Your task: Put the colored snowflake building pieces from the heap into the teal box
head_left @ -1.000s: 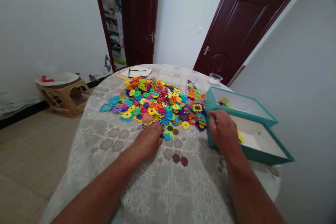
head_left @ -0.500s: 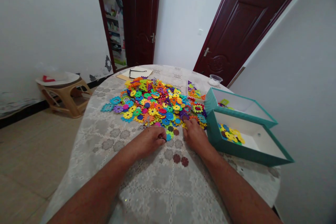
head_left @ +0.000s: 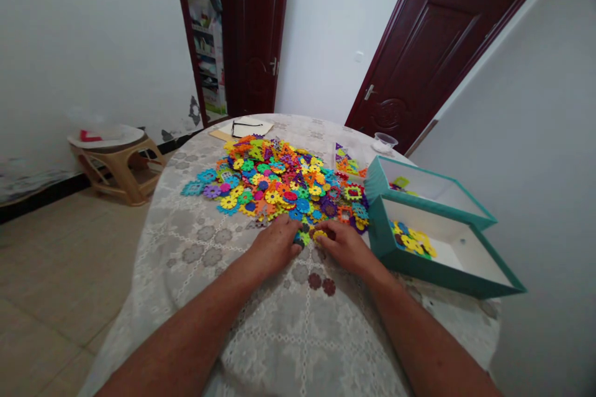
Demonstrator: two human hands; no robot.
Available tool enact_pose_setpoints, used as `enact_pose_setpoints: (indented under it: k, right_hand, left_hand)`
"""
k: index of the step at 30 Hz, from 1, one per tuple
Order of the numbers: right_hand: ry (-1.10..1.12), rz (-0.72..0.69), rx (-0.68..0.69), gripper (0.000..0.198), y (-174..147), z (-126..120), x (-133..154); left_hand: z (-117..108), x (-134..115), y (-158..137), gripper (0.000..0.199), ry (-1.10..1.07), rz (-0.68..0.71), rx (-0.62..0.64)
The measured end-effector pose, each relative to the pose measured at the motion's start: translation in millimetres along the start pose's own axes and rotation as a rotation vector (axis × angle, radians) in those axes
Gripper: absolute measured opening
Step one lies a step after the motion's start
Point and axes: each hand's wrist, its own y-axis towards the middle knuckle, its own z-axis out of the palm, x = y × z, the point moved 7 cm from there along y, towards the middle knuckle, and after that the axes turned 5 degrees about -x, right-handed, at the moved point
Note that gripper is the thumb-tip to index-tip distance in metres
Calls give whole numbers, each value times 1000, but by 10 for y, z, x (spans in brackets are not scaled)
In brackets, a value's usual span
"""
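A heap of bright plastic interlocking pieces (head_left: 279, 183), flowers, squares and triangles, lies on the table. At its near edge my left hand (head_left: 278, 242) has curled fingers beside green pieces (head_left: 304, 237); what sits between thumb and fingertips is mostly hidden, though a dark edge shows there. Facing it, my right hand (head_left: 347, 245) pinches a yellow flower-shaped piece (head_left: 319, 235) between thumb and forefinger. Closer to me, two brown flower-shaped pieces (head_left: 321, 283) lie side by side on the patterned tablecloth (head_left: 261, 329).
To the right stand two teal boxes (head_left: 447, 270), the nearer holding yellow, blue and brown pieces (head_left: 412, 240). Behind the heap are glasses (head_left: 246, 126) on paper, a clear tray with pieces (head_left: 347, 161) and a clear plastic tub (head_left: 385, 141). A stool (head_left: 125, 170) stands left.
My right hand has come back from the heap toward the left hand, and a yellow piece now shows in its fingers. My left hand has shifted slightly forward.
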Motion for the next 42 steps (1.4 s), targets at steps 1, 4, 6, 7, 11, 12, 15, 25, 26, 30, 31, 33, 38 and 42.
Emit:
enact_pose_setpoints:
  k: [1,4,6,7,11,12,15,25,26,30,31,33,38,42]
  right_hand:
    - [-53,-19,-6,25,2,19,20]
    - [-211,-44,-26,28,27,71,51]
    - [-257,-38,-36,27,54,92,60]
    - [-266,-34,-39,26,68,96,63]
    - [-248,-2,-34,21,124,85,41]
    - [-238,3,-25,20,134,80,32]
    - [-218,-1,12,18,148,76,22]
    - [-67,-8,16,9,68,91,92]
    - [-49,-14,21,7,52,104,123]
    - [-9,-49,34,9,-2,146,261]
    - [-4,-58,37,13,-9,156,284]
    - [-3,-66,49,21,-13,179,303]
    - [-64,-65,42,28,4,221,253]
    - [-109,-102,69,28,4,246,272]
  left_hand:
    - [7,5,11,39,13,-2,3]
    - [20,3,44,30,44,-3,31]
    - [19,-1,63,28,55,-12,51]
    - [17,-3,70,28,58,-19,60]
    - [3,-9,90,26,60,-44,69]
    - [3,-12,91,24,60,-48,72]
    - [2,-28,83,22,53,-50,82]
    - [-30,-52,70,30,-9,-45,91]
    - [-35,-53,70,29,-4,-46,86]
    - [-38,-62,59,22,-16,-24,65]
    - [-34,-62,56,23,-24,-14,59]
    - [-26,-43,50,30,-43,-10,43]
    - [4,48,42,47,-89,-25,15]
    - [-4,61,28,48,-82,-19,18]
